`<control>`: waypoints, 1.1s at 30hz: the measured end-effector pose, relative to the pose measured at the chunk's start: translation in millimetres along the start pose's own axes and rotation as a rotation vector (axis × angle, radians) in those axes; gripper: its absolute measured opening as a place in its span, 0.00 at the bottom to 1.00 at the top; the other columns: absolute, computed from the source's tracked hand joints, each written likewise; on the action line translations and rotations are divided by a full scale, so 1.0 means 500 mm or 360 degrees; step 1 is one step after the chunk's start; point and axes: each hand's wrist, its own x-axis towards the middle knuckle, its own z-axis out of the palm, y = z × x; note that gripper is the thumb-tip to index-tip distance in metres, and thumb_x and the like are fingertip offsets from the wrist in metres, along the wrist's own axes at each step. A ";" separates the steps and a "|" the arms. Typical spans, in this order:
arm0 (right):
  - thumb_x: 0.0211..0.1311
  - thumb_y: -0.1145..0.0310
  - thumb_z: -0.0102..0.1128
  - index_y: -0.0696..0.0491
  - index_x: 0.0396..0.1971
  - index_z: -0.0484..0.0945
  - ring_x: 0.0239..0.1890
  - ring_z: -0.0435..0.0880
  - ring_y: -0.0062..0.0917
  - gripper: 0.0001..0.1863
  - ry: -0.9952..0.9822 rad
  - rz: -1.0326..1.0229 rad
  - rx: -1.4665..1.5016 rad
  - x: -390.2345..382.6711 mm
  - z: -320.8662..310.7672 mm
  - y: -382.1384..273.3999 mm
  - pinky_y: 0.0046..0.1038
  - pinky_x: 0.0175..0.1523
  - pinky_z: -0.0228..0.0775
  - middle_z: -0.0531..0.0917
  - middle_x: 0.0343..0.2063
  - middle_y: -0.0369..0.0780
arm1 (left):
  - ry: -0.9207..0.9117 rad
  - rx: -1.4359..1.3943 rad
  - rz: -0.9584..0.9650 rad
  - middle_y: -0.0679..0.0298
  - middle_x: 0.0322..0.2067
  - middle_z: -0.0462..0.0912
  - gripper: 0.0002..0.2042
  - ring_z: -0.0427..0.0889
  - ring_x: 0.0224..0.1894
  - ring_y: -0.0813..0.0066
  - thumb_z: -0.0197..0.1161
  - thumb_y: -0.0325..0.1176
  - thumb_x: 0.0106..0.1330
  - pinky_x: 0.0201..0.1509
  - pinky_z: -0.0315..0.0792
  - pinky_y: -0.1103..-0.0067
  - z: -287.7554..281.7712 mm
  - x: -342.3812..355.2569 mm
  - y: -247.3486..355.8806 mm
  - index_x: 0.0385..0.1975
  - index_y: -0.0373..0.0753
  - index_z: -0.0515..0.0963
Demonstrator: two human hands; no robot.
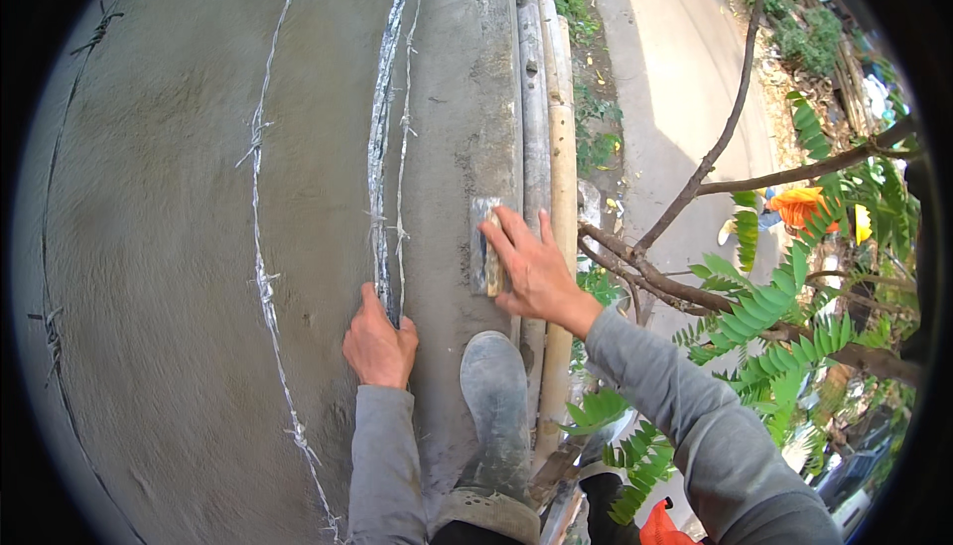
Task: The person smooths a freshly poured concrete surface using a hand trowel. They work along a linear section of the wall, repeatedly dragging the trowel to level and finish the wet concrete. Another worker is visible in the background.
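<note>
Head view: the right hand (pixel 539 272) is curled around a trowel (pixel 478 265), with the fingers bent over its handle and the thumb low down by it. The trowel lies flat on the grey cement ledge (pixel 452 168), close to its right edge. The left hand (pixel 382 344) is partly closed, and a long shiny strip (pixel 382 138) goes in between its thumb and fingers. How tight that hold is, I cannot tell. The strip runs up and away along the cement. A thin spiky wire (pixel 405 128) runs just to the right of it. Another spiky wire (pixel 260 198) is on the left, and a dark one (pixel 48 237) is far left. One grey boot (pixel 491 386) stands on the ledge, just below the trowel. Long poles (pixel 562 158) run beside the ledge. Past them are a path (pixel 650 78), a bent branch (pixel 735 98) and green leaves (pixel 769 312).
</note>
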 end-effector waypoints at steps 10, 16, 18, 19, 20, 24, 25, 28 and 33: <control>0.44 0.63 0.85 0.53 0.79 0.63 0.79 0.70 0.49 0.59 0.0564 0.0754 0.0664 -0.222 -0.033 0.010 0.56 0.81 0.59 0.69 0.75 0.54 | 0.0542 -0.0239 0.0233 0.44 0.52 0.88 0.28 0.88 0.54 0.40 0.78 0.32 0.64 0.58 0.80 0.54 0.017 -0.014 0.002 0.64 0.37 0.77; 0.54 0.72 0.81 0.55 0.83 0.56 0.74 0.75 0.33 0.57 0.0726 0.1266 0.2223 -0.361 -0.145 0.064 0.37 0.77 0.71 0.74 0.72 0.48 | 0.1100 -0.0048 0.0661 0.50 0.62 0.84 0.22 0.84 0.61 0.44 0.74 0.28 0.66 0.65 0.78 0.57 -0.023 -0.073 0.076 0.61 0.36 0.80; 0.53 0.70 0.83 0.55 0.83 0.56 0.76 0.74 0.35 0.59 0.0666 0.1222 0.2136 -0.434 -0.154 0.034 0.38 0.78 0.70 0.73 0.73 0.49 | 0.0527 -0.0491 0.0706 0.50 0.63 0.84 0.18 0.84 0.63 0.46 0.72 0.28 0.68 0.67 0.78 0.57 -0.024 -0.117 0.108 0.57 0.35 0.83; 0.53 0.69 0.83 0.55 0.83 0.56 0.77 0.73 0.36 0.59 0.0629 0.1176 0.2090 -0.464 -0.154 0.018 0.38 0.79 0.70 0.72 0.74 0.50 | 0.0156 -0.0688 0.0583 0.50 0.63 0.84 0.15 0.83 0.64 0.46 0.71 0.28 0.69 0.67 0.78 0.57 -0.018 -0.134 0.125 0.55 0.35 0.85; 0.51 0.67 0.84 0.55 0.83 0.56 0.77 0.73 0.39 0.60 0.0513 0.1162 0.1899 -0.490 -0.150 0.002 0.40 0.79 0.70 0.71 0.75 0.51 | 0.0148 -0.0833 0.0753 0.51 0.62 0.85 0.12 0.85 0.63 0.47 0.70 0.28 0.71 0.68 0.78 0.59 0.002 -0.154 0.148 0.52 0.35 0.86; 0.45 0.62 0.86 0.57 0.83 0.53 0.79 0.70 0.51 0.66 0.0167 0.0862 0.1140 -0.567 -0.142 -0.066 0.45 0.81 0.67 0.66 0.77 0.58 | -0.0101 -0.0843 0.0861 0.52 0.58 0.88 0.08 0.86 0.61 0.50 0.66 0.29 0.76 0.67 0.78 0.64 0.079 -0.215 0.207 0.48 0.35 0.89; 0.44 0.61 0.87 0.57 0.83 0.53 0.79 0.69 0.55 0.67 0.0107 0.0758 0.0958 -0.578 -0.143 -0.085 0.46 0.82 0.66 0.65 0.77 0.60 | -0.0260 -0.0847 0.0869 0.52 0.58 0.88 0.09 0.87 0.61 0.50 0.66 0.31 0.77 0.66 0.78 0.65 0.087 -0.224 0.208 0.49 0.36 0.89; 0.44 0.61 0.86 0.61 0.83 0.51 0.80 0.64 0.59 0.68 0.0073 0.0733 0.0791 -0.593 -0.158 -0.132 0.47 0.84 0.60 0.64 0.77 0.61 | -0.0768 -0.0883 0.0872 0.53 0.57 0.87 0.13 0.87 0.59 0.51 0.68 0.37 0.78 0.63 0.80 0.65 0.094 -0.244 0.218 0.53 0.37 0.88; 0.44 0.64 0.83 0.62 0.83 0.49 0.82 0.61 0.58 0.67 0.0123 0.0610 0.0409 -0.553 -0.194 -0.129 0.68 0.84 0.45 0.64 0.78 0.60 | -0.1120 -0.0790 0.1230 0.51 0.51 0.88 0.26 0.89 0.53 0.53 0.78 0.51 0.70 0.57 0.82 0.65 0.087 -0.282 0.266 0.57 0.35 0.86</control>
